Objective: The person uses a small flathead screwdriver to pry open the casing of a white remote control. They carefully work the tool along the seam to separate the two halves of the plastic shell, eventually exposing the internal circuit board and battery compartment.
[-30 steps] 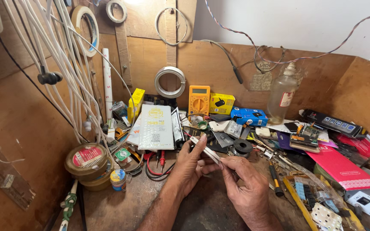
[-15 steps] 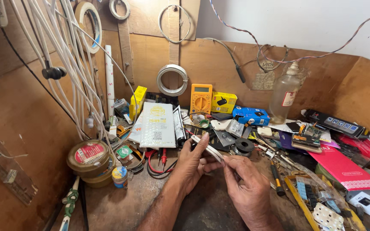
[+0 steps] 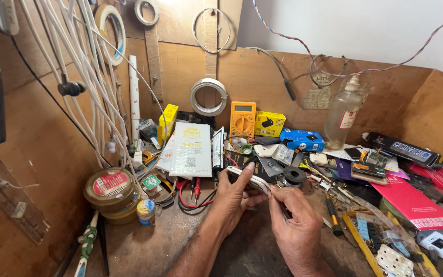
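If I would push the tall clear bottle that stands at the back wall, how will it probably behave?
The clear bottle is tall and narrow with a small nozzle top, so a push near its neck would probably tip it rather than slide it. It looks nearly empty, hence likely light. Boxes and small parts crowd its base, so it may catch on them and fall.

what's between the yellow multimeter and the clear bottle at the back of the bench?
Head view: a yellow box and a blue box lie between the yellow multimeter and the clear bottle.
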